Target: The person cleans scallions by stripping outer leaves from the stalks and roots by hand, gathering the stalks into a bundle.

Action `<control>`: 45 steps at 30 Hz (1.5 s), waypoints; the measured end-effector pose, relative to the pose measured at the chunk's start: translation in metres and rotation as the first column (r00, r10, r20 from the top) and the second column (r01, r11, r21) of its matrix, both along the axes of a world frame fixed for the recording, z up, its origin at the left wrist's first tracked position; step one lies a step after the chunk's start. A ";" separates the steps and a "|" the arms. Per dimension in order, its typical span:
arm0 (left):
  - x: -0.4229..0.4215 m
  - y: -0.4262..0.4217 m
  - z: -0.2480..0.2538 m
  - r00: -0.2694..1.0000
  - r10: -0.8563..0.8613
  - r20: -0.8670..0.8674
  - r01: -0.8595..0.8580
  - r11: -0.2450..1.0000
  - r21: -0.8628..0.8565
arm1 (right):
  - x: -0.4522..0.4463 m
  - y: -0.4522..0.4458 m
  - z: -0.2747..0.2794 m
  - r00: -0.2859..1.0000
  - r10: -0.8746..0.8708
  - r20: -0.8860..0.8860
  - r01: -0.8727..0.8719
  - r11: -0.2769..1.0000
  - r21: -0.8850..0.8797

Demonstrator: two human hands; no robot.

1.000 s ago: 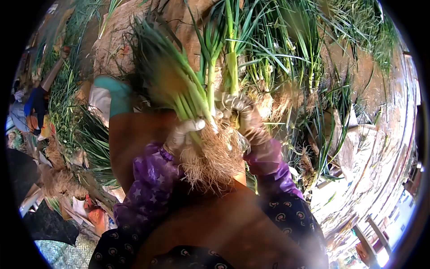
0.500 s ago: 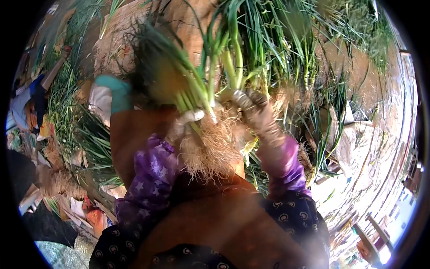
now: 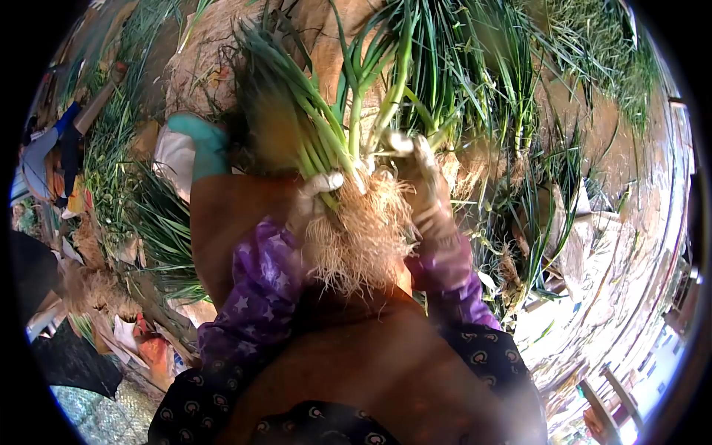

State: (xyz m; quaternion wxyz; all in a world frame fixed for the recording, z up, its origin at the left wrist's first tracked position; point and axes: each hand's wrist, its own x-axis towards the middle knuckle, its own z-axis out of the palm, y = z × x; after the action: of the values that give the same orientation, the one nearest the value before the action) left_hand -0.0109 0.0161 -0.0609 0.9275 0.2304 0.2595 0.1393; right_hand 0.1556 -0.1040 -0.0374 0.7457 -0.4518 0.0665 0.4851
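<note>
My left hand (image 3: 315,194), in a pale glove, is closed around a bunch of spring onions (image 3: 326,137) just above the roots. The green leaves point up and away from me, and a thick mass of pale, stringy roots (image 3: 356,241) hangs toward my lap. At the right side of the bunch is my gloved right hand (image 3: 429,189), somewhat blurred. Its thumb and fingers pinch a spring onion leaf (image 3: 423,111) close to the white stem bases; exactly how they grip it is partly smeared.
More spring onions (image 3: 463,67) lie ahead to the right, with others (image 3: 159,230) to my left. A teal-covered foot (image 3: 200,141) shows beside the brown cloth over my lap. Another person's legs (image 3: 63,152) are at far left. Pale sheeting (image 3: 571,248) lies on the right.
My right hand has moved slightly down and left, drawing off the stems' right side with its fingers raised. The left hand keeps its hold; the bunch has shifted slightly right in view.
</note>
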 end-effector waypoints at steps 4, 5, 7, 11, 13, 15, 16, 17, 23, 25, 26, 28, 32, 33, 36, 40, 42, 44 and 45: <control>-0.004 0.009 0.011 0.997 -0.069 -0.039 0.067 0.996 -0.062 | 0.002 -0.047 0.000 0.930 0.199 -0.310 0.032 0.795 0.606; -0.005 0.009 0.009 0.997 -0.061 -0.039 0.059 0.996 -0.061 | 0.014 -0.058 0.004 0.942 0.243 -0.230 -0.046 0.774 0.631; -0.004 0.005 0.005 1.000 0.013 0.001 -0.013 0.998 -0.065 | 0.020 -0.052 0.044 0.981 0.137 0.138 -0.103 0.968 -0.228; 0.001 -0.001 0.038 0.997 -0.033 0.074 0.040 0.994 -0.104 | 0.033 0.009 -0.019 0.941 0.339 -0.012 -0.337 0.928 -0.157; -0.012 0.000 0.002 0.995 0.016 0.101 -0.014 1.000 -0.025 | 0.025 0.042 -0.074 0.930 0.120 0.347 -0.214 0.945 0.246; -0.005 -0.005 0.044 0.996 -0.010 0.092 0.021 0.993 -0.120 | 0.008 0.065 -0.029 0.968 0.212 0.137 -0.222 0.973 0.057; -0.001 -0.001 0.058 0.988 -0.067 0.141 0.081 0.992 -0.096 | 0.009 0.069 -0.084 0.826 0.403 0.395 -0.318 0.911 -0.264; -0.004 0.001 0.035 0.987 -0.069 0.142 0.084 0.991 -0.101 | 0.003 0.070 -0.093 0.815 0.361 0.453 -0.287 0.931 -0.226; 0.004 0.001 0.045 0.985 -0.051 0.166 0.084 0.976 -0.202 | 0.007 0.023 -0.037 0.912 0.259 -0.320 -0.005 0.784 0.621; -0.001 0.002 0.024 0.987 -0.079 0.143 0.108 0.972 -0.209 | 0.007 0.018 -0.038 0.967 0.245 -0.072 -0.090 0.591 0.801; 0.001 -0.006 0.028 0.997 -0.049 0.066 0.057 0.989 -0.137 | 0.007 0.015 -0.038 0.980 0.196 0.047 -0.139 0.488 0.861; -0.009 -0.009 0.017 0.996 -0.064 -0.055 0.062 0.997 -0.037 | 0.004 -0.012 -0.017 0.950 0.262 -0.169 -0.029 0.614 0.789; -0.002 0.002 0.039 0.997 -0.079 -0.016 0.073 0.971 -0.228 | 0.018 -0.051 0.040 0.981 0.183 -0.067 -0.156 0.943 0.294; -0.003 0.003 0.029 0.996 -0.089 -0.011 0.084 0.970 -0.227 | 0.020 -0.058 0.061 0.991 0.106 0.085 -0.074 0.947 -0.314; -0.007 0.003 -0.004 0.999 -0.045 0.011 0.046 0.995 -0.089 | 0.018 -0.057 0.071 0.765 0.488 0.420 -0.361 0.865 -0.348; -0.009 0.007 0.003 0.988 -0.115 -0.105 0.109 0.992 -0.065 | -0.009 -0.050 0.056 0.214 0.511 0.832 -0.579 0.753 -0.313; -0.005 0.004 0.013 0.993 -0.072 -0.097 0.062 0.993 -0.103 | -0.008 -0.069 0.075 0.484 0.840 0.244 -0.663 0.534 -0.524; -0.001 0.005 0.014 0.998 -0.005 -0.063 0.001 0.997 -0.078 | -0.001 -0.106 0.071 0.747 0.582 0.322 -0.555 0.812 -0.180; 0.000 0.004 0.019 1.000 0.004 -0.030 -0.006 0.996 -0.088 | 0.013 -0.140 0.056 0.814 0.506 0.285 -0.477 0.863 -0.169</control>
State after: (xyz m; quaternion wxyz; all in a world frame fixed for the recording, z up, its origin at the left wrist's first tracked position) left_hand -0.0105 0.0197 -0.0420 0.9325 0.1905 0.2797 0.1265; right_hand 0.1682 -0.2440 0.0186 0.5748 -0.5589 -0.1523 0.5780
